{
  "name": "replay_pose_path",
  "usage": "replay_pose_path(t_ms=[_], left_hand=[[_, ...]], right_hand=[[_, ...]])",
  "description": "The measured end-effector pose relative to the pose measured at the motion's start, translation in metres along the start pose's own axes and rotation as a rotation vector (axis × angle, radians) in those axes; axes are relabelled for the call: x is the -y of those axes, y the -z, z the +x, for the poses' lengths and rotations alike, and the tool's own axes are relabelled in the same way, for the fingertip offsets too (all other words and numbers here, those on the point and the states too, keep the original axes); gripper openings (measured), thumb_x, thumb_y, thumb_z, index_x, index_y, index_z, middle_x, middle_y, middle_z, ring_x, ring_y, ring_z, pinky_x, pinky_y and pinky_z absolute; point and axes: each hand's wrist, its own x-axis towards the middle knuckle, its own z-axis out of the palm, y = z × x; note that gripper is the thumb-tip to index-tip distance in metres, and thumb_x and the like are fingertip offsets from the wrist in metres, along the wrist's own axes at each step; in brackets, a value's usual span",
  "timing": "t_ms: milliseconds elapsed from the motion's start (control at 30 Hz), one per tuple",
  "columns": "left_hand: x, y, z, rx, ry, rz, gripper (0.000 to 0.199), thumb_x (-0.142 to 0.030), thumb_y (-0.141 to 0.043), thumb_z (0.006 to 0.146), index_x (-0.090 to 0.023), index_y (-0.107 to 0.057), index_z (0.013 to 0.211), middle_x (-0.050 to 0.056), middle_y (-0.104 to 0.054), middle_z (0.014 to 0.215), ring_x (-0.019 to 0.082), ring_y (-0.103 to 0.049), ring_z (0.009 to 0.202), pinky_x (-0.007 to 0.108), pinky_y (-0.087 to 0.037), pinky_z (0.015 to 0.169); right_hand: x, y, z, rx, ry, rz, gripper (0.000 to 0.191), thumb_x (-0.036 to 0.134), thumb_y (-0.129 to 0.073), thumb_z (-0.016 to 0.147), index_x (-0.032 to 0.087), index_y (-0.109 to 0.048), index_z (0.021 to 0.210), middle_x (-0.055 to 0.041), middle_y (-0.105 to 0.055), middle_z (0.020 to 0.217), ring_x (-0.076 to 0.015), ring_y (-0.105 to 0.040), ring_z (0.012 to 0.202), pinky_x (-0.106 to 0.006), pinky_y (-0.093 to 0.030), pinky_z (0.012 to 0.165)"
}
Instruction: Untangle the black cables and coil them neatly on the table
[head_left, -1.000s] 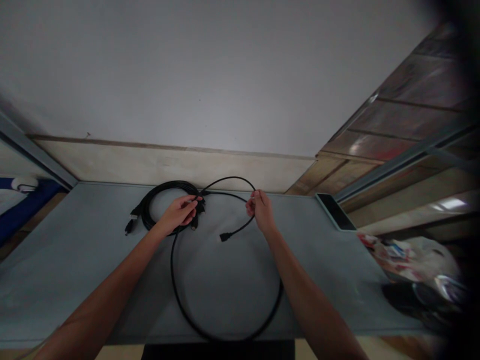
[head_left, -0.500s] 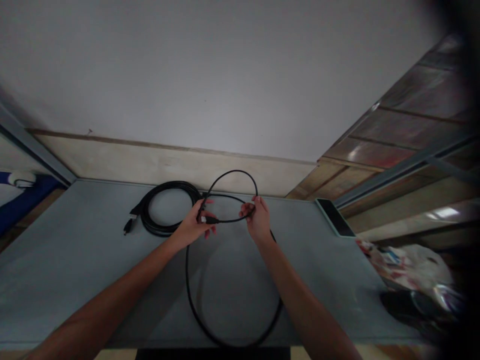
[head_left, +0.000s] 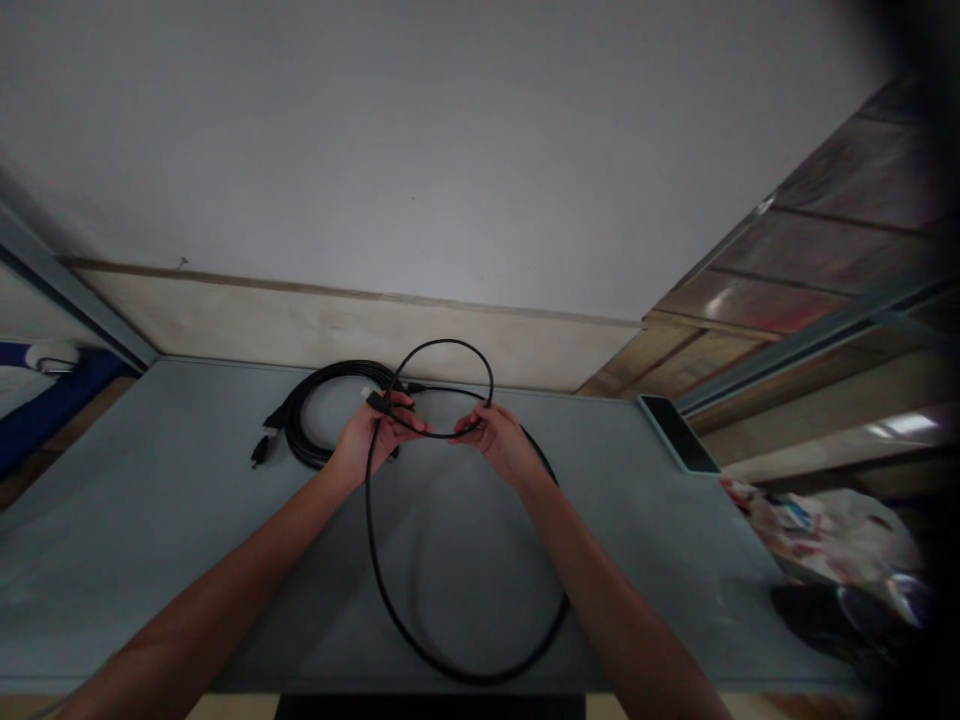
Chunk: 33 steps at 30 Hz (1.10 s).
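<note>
"Over the grey tbl (head_left: 150,520), near its far edge, what's in the L hand (head_left: 375,440)?"

"Blk cable (head_left: 480,680), held close to its plug (head_left: 377,402). Fingers are mostly closed on it, w/ the plug's pale tip poking out past them, pointing up & L."

"And the R hand (head_left: 491,435)?"

"Same cable, pinched btwn thumb & fingers at the R side of a small loop (head_left: 448,341). Grip's nearly closed. Hands are near each other but apart, w/ a short curved run of cable btwn them."

"Where's the rest of the cable?"

"Small loop stands up above both hands, in front of the pale strip at the wall's base; a bigger loop drops below them twd the near edge of the tbl, btwn the forearms. Can't tell how much of the big one touches the top."

"Other stuff?"

"Blk coil (head_left: 296,405) lies flat on the tbl, just L of the hands & partly hidden by the L one. Small blk connector (head_left: 259,453) sits by the coil's L side. Phone (head_left: 679,435) w/ a pale green edge is at the far R of the tbl. Past the R edge: crumpled plastic bag (head_left: 862,535), plus a dark obj (head_left: 814,615), too blurred to ID."
</note>
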Motion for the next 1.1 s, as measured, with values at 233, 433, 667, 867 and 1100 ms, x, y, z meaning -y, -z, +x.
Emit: replay_pose_path(t_ms=[233,433,667,867,1100], left_hand=[[-0.007,0.002,0.000,-0.024,0.172,0.075,0.024,-0.041,-0.051,0.093,-0.019,-0.058,0.087,-0.011,-0.024,0.045,0.006,-0.018,0.035,0.017,-0.030,0.036],[-0.004,0.004,-0.001,0.024,0.401,0.214,0.053,-0.068,-0.035,0.094,-0.019,-0.055,0.089,-0.012,-0.018,0.047,0.005,-0.006,0.039,0.015,-0.014,0.033],[-0.005,0.005,-0.003,0.065,0.406,0.250,0.045,-0.061,-0.052,0.091,-0.017,-0.057,0.096,-0.011,-0.020,0.055,0.004,-0.012,0.042,0.014,-0.016,0.036],[-0.007,0.011,0.003,-0.023,0.317,0.266,0.039,-0.052,-0.058,0.091,-0.014,-0.061,0.099,-0.010,-0.025,0.059,0.003,-0.016,0.042,0.014,-0.015,0.037],[-0.010,0.016,0.004,-0.052,0.342,0.346,0.044,-0.055,-0.061,0.088,-0.013,-0.063,0.100,-0.011,-0.022,0.060,0.003,-0.016,0.042,0.015,-0.012,0.037]], right_hand=[[0.007,0.001,-0.003,0.130,-0.117,-0.147,0.024,0.039,-0.071,0.081,0.018,-0.062,0.073,-0.0001,-0.062,0.063,-0.0146,-0.062,0.056,-0.032,-0.053,0.063],[0.022,0.002,-0.006,0.178,-0.050,-0.297,0.026,0.043,-0.067,0.087,0.017,-0.066,0.088,0.0105,-0.034,0.046,-0.0061,-0.029,0.039,-0.024,-0.034,0.045],[0.013,0.001,-0.003,0.076,-0.007,-0.300,0.029,0.048,-0.065,0.087,0.020,-0.059,0.083,0.0107,-0.033,0.047,-0.0064,-0.027,0.038,-0.024,-0.032,0.043],[0.016,0.012,0.006,-0.111,0.135,-0.138,0.027,0.045,-0.068,0.085,0.021,-0.057,0.078,0.0095,-0.036,0.051,-0.0061,-0.025,0.038,-0.026,-0.036,0.045],[0.020,0.018,0.007,-0.118,0.102,-0.169,0.027,0.046,-0.067,0.084,0.021,-0.060,0.079,0.0072,-0.043,0.052,-0.0076,-0.031,0.039,-0.027,-0.041,0.048]])
